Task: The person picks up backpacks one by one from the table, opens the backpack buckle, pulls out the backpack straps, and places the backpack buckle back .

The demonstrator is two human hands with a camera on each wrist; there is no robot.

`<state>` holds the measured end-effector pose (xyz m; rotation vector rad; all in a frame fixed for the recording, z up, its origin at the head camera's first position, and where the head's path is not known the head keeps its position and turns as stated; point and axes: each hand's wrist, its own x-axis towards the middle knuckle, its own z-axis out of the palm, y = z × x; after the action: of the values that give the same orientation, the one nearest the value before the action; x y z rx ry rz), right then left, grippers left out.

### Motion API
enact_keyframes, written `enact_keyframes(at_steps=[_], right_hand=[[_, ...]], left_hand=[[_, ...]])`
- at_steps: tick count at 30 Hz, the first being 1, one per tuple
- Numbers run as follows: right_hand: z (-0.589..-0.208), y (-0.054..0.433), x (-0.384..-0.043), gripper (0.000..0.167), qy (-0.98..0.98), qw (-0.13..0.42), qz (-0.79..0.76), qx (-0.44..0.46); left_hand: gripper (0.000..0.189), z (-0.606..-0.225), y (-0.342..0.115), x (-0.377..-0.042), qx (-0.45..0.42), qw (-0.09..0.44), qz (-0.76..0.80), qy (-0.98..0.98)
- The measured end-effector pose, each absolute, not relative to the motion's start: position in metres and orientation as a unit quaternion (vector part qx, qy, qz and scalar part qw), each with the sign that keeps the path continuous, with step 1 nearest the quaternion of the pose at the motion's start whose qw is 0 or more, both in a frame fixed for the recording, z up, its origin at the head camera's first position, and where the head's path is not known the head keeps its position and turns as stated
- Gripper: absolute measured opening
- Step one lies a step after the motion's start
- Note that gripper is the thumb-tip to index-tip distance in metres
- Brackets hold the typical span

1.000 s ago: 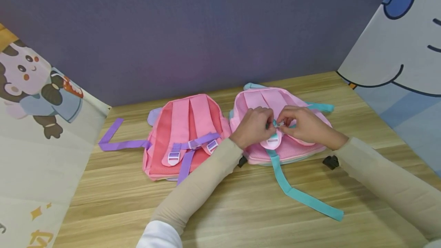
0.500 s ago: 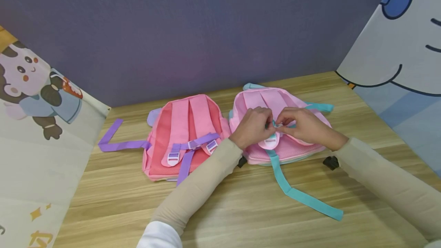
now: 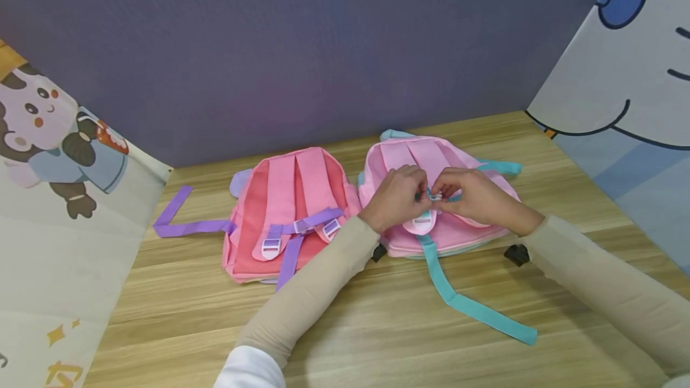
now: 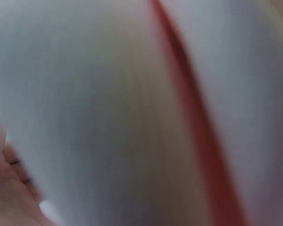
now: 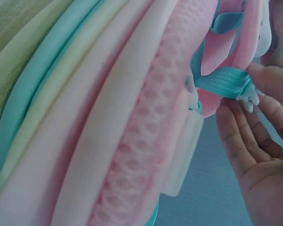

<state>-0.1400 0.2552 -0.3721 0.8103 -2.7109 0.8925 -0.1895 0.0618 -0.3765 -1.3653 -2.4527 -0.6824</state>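
Observation:
On the pink backpack [image 3: 389, 149], whose back panel and straps face up, both hands meet over a white plastic buckle [image 3: 435, 195] on teal webbing. My left hand [image 3: 393, 196] has curled fingers with the tips pinched at the buckle's left end; what exactly lies between them is mostly hidden. From the other side, my right hand [image 3: 474, 196] pinches the buckle's right end. In the right wrist view, thumb and fingers close on a teal strap [image 5: 224, 82] that ends in a white pronged buckle piece [image 5: 249, 100]. The left wrist view is blurred pale and red fabric [image 4: 203, 136].
A coral-pink backpack [image 3: 309, 181] with purple straps [image 3: 291, 259] lies just left, its own buckle resting across the straps. A long teal strap [image 3: 474, 310] trails over the wooden table [image 3: 409, 352] at the front. One black object [image 3: 517, 254] lies beneath the right forearm.
Both hands stay almost in place over the pink backpack. The white buckle between the fingertips turns and shifts slightly, and more teal webbing shows straight beside the right fingers.

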Motion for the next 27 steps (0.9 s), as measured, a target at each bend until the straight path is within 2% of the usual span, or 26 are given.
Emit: enact_keyframes(at_steps=[16, 27], right_hand=[[-0.3677, 0.2547, -0.1386, 0.026, -0.913, 0.090, 0.293, 0.270], [-0.3679, 0.2590, -0.1372, 0.024, -0.913, 0.106, 0.283, 0.273]], left_hand=[[0.018, -0.3746, 0.0610, -0.1920, -0.491, 0.079, -0.256, -0.829], [0.014, -0.3738, 0.0591, -0.1927, -0.504, 0.072, -0.267, -0.819]])
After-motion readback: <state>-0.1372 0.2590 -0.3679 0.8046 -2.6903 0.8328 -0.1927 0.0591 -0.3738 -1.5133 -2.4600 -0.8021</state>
